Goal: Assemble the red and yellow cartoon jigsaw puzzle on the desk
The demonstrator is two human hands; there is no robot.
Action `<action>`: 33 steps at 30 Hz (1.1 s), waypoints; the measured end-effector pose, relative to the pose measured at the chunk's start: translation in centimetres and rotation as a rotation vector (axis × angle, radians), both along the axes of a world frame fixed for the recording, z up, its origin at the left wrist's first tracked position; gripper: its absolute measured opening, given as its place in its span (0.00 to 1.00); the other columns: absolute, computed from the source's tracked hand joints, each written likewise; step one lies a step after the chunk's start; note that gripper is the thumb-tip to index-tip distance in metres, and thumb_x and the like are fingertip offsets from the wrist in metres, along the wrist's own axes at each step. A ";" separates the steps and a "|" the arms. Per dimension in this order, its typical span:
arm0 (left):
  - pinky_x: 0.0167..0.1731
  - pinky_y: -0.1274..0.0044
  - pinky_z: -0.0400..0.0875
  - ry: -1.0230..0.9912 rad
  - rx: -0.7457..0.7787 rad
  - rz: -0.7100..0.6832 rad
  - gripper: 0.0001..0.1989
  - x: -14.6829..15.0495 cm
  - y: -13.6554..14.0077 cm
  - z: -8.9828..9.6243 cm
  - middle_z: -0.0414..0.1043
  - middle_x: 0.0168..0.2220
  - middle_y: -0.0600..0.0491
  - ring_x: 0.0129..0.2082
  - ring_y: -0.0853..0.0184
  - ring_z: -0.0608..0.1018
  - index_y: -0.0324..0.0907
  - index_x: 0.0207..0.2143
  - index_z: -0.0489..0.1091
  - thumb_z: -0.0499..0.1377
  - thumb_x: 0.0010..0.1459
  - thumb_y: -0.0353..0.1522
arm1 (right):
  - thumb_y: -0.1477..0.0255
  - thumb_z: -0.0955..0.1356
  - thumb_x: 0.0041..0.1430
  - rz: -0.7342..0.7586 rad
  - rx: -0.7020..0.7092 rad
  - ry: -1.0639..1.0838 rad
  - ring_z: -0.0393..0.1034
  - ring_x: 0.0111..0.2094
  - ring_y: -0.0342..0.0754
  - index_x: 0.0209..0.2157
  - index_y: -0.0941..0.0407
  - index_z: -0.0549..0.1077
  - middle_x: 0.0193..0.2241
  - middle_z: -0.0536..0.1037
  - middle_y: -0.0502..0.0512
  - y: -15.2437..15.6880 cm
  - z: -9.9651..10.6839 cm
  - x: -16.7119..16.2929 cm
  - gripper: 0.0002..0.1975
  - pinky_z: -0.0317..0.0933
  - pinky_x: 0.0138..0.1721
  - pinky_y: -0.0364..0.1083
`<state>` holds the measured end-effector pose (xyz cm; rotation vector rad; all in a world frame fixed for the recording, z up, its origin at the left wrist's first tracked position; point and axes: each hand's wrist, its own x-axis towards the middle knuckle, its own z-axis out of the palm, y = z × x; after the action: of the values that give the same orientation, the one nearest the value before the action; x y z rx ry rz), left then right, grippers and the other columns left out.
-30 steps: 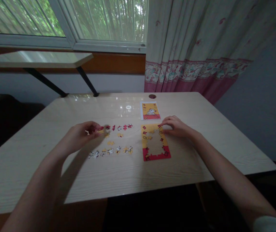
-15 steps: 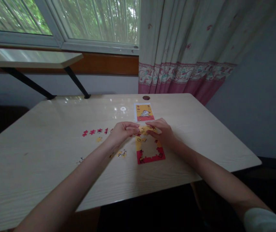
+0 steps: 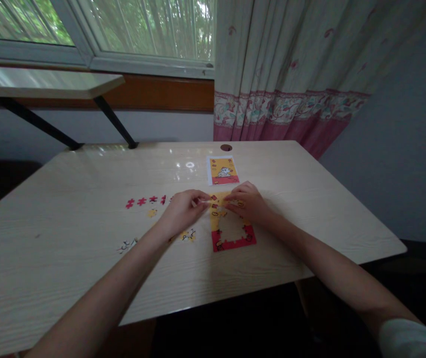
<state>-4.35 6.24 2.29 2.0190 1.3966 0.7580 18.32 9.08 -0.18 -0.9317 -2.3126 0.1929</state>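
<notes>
A jigsaw border (image 3: 234,244), red at the bottom and yellow higher up, lies on the table with an open middle. My left hand (image 3: 185,209) is at its upper left corner, thumb and fingers pinched on the edge of a yellow puzzle piece. Across from it, my right hand (image 3: 250,201) grips the yellow top section (image 3: 220,195) with thumb and fingers, covering the upper right corner. My fingers partly hide the joint between the pieces. Just behind the border lies a picture card (image 3: 224,171) with a white animal on yellow and red.
Red puzzle pieces (image 3: 141,201) form a row left of my left hand. Nearer are a yellow piece (image 3: 152,213), white-and-black pieces (image 3: 126,245) and a yellow-white piece (image 3: 188,234). A raised shelf (image 3: 48,84) stands at the back left; a curtain (image 3: 265,109) hangs behind the table.
Both hands have lowered the yellow section onto the top of the border. My left fingers have shifted slightly left, baring the upper left corner. The view has tilted a little.
</notes>
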 end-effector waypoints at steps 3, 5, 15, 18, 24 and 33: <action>0.40 0.67 0.68 0.265 0.191 -0.104 0.10 -0.8 -0.3 -0.1 0.76 0.36 0.47 0.37 0.61 0.74 0.40 0.36 0.74 0.53 0.57 0.31 | 0.63 0.71 0.52 0.037 -0.068 -0.059 0.66 0.36 0.49 0.33 0.53 0.77 0.30 0.76 0.53 0.0 -0.3 0.0 0.09 0.58 0.41 0.49; 0.40 0.67 0.67 0.359 0.260 -0.183 0.12 -0.9 -0.4 0.0 0.75 0.35 0.47 0.37 0.61 0.72 0.40 0.36 0.75 0.52 0.58 0.30 | 0.62 0.71 0.52 0.047 -0.090 -0.086 0.66 0.36 0.49 0.32 0.53 0.77 0.31 0.76 0.53 0.0 -0.3 0.0 0.10 0.57 0.41 0.49; 0.38 0.69 0.66 0.510 0.305 -0.280 0.13 0.0 -1.1 0.1 0.70 0.32 0.47 0.35 0.62 0.70 0.39 0.37 0.74 0.49 0.60 0.28 | 0.64 0.70 0.53 0.030 -0.092 -0.124 0.66 0.36 0.49 0.33 0.55 0.77 0.31 0.76 0.53 -0.3 0.0 -0.5 0.09 0.56 0.40 0.48; 0.39 0.69 0.67 0.499 0.310 -0.289 0.12 0.1 -1.3 -0.1 0.69 0.36 0.47 0.37 0.62 0.70 0.39 0.39 0.73 0.50 0.59 0.27 | 0.64 0.70 0.53 0.023 -0.093 -0.130 0.66 0.36 0.49 0.34 0.55 0.76 0.30 0.76 0.53 -0.3 -0.1 -0.5 0.09 0.55 0.40 0.48; 0.39 0.68 0.67 0.505 0.313 -0.314 0.15 0.4 -1.7 -0.2 0.67 0.38 0.46 0.38 0.61 0.69 0.41 0.44 0.72 0.49 0.60 0.27 | 0.65 0.69 0.55 0.039 -0.091 -0.113 0.66 0.37 0.48 0.36 0.55 0.76 0.32 0.76 0.54 -0.3 -0.2 -0.4 0.09 0.54 0.40 0.47; 0.37 0.71 0.67 0.510 0.332 -0.314 0.14 0.7 -1.7 -0.3 0.66 0.37 0.47 0.37 0.63 0.68 0.40 0.42 0.72 0.49 0.59 0.27 | 0.70 0.68 0.57 0.132 -0.035 -0.152 0.64 0.36 0.48 0.36 0.53 0.78 0.34 0.77 0.54 -0.4 -0.1 -0.2 0.07 0.54 0.39 0.47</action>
<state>-3.69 4.52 1.98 2.7518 1.2122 0.3626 18.07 8.66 -0.28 -0.8369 -2.5203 0.2247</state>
